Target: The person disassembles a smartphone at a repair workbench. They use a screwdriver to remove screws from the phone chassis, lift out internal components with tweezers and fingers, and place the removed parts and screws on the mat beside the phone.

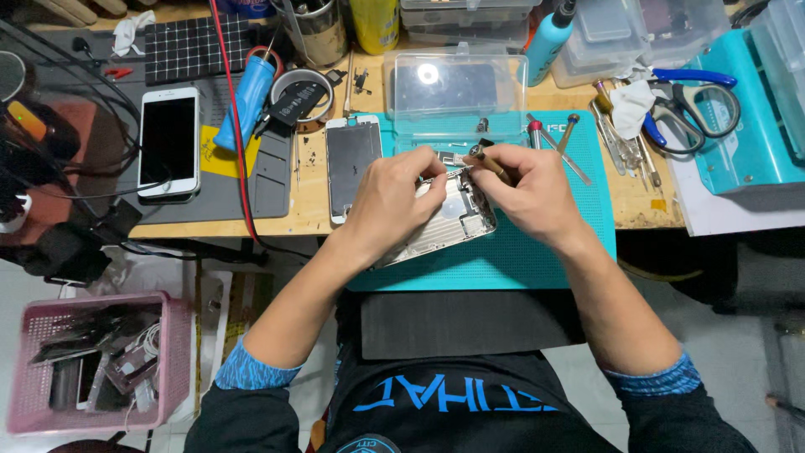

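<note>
An opened silver phone body [453, 220] lies tilted on the teal work mat [511, 260]. My left hand [387, 205] grips its left side, fingers curled over the top edge. My right hand [524, 191] holds a thin brown-handled tool [489, 164], its tip down at the upper part of the phone body. The part under the tip is too small to make out.
A detached phone screen [350, 164] lies left of the hands and a white phone [168, 143] sits on a grey mat. A clear plastic box [455, 88], screwdrivers [553, 138], blue scissors [689, 105] and a teal machine [755, 117] crowd the back. A pink basket [92, 361] stands on the floor.
</note>
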`<state>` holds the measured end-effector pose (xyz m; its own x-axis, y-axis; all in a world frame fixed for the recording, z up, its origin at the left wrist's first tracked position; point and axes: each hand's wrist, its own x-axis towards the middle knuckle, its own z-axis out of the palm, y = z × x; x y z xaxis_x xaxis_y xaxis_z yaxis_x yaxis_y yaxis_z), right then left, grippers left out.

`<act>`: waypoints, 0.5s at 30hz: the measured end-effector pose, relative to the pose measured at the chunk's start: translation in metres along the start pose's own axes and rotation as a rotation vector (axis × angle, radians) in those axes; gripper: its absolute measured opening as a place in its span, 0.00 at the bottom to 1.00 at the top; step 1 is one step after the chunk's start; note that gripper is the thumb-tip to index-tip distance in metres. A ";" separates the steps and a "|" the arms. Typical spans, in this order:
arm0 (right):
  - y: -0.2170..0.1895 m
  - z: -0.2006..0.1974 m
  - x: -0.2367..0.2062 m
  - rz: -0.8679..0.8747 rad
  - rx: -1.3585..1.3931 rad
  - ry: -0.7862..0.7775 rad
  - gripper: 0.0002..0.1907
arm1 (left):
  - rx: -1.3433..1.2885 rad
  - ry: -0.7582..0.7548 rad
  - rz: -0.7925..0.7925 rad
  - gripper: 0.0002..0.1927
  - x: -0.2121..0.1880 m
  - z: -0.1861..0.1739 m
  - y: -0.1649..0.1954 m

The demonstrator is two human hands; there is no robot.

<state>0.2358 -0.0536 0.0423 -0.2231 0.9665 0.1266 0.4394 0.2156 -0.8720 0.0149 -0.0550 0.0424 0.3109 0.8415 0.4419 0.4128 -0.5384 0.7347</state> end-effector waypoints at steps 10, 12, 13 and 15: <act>-0.003 -0.018 -0.002 0.005 -0.196 -0.116 0.11 | -0.067 -0.198 -0.043 0.10 0.004 0.000 -0.001; -0.002 -0.018 -0.004 0.027 -0.199 -0.109 0.10 | -0.080 -0.191 -0.007 0.10 0.004 0.001 0.000; -0.002 -0.018 -0.005 0.039 -0.178 -0.109 0.10 | -0.091 -0.178 0.027 0.09 0.003 0.001 0.000; 0.000 -0.018 -0.006 0.064 -0.136 -0.110 0.10 | -0.096 -0.169 0.060 0.08 0.002 0.000 0.000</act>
<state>0.2525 -0.0575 0.0501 -0.2818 0.9594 0.0142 0.5673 0.1785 -0.8039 0.0162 -0.0532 0.0436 0.4753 0.7840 0.3993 0.3084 -0.5735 0.7589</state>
